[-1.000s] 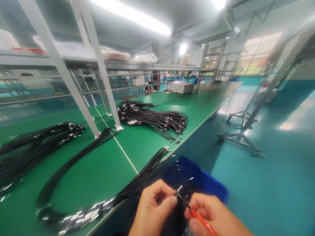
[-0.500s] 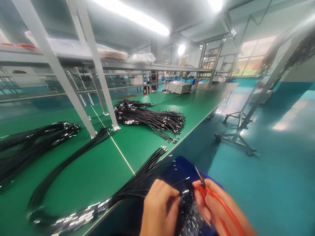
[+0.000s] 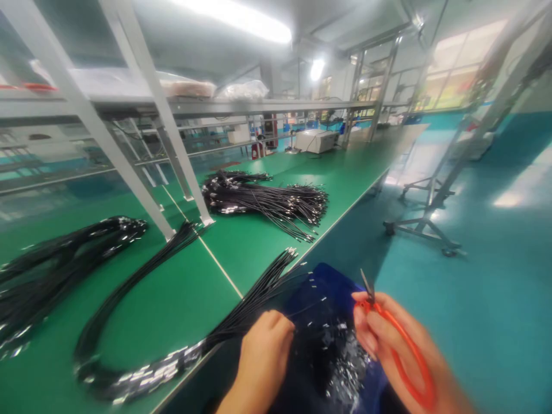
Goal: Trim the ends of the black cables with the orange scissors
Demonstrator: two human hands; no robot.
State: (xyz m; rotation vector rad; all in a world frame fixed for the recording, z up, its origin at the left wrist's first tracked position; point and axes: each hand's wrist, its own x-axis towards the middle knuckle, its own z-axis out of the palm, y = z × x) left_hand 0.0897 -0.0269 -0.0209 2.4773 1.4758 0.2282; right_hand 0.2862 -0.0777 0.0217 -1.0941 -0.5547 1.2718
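Note:
My left hand (image 3: 265, 348) is closed at the table's front edge, beside the free ends of a black cable bundle (image 3: 254, 299). One thin cable sticks out past its fingers; the grip itself is mostly hidden by the back of the hand. In my right hand (image 3: 394, 339) is a pair of scissors (image 3: 414, 368) with orange handles, the short dark blades pointing up and seemingly together. Below and between both hands stands a blue bin (image 3: 328, 282) holding many small shiny clear scraps. Clear wrapping (image 3: 159, 368) surrounds part of the bundle, which curves back over the green tabletop (image 3: 185, 305).
Another black cable bundle (image 3: 267, 198) lies farther along the table, and a looped one (image 3: 73, 259) at left. Slanted white posts (image 3: 181, 132) carry a shelf (image 3: 241, 106) above. A white box (image 3: 317, 141) sits farther back. A wheeled rack (image 3: 425, 218) stands on the floor at right.
My hands have moved apart: the left shifted slightly left, and the right, with the scissors, moved right and up. More of the scraps in the bin now shows between them.

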